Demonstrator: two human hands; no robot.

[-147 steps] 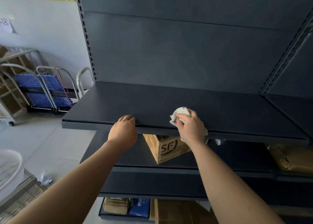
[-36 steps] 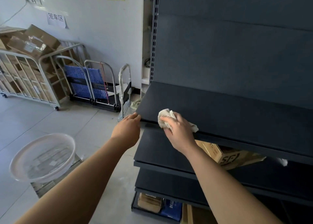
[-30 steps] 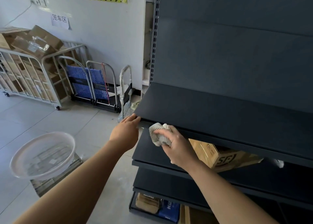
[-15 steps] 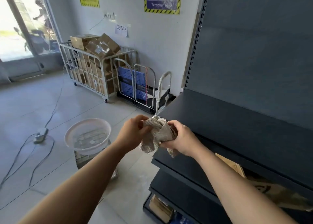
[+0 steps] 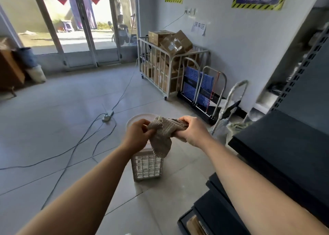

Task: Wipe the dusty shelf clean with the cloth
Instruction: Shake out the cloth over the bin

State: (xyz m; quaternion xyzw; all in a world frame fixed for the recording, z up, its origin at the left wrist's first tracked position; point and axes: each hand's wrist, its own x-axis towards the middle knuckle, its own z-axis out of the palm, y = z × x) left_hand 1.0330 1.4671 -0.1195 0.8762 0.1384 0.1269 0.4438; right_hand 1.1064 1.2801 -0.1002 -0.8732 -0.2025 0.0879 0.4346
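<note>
On my feed the dark, matte shelf fills the right side, and to its left a white slatted basket stands on the floor tiles. The cloth is off the shelf, held in the air to its left above that basket: beige, ribbed, bunched at the top with a limp flap hanging down. I see the left hand pinching its far edge, while the right hand, nearer the shelf, curls tightly round the bunched end.
</note>
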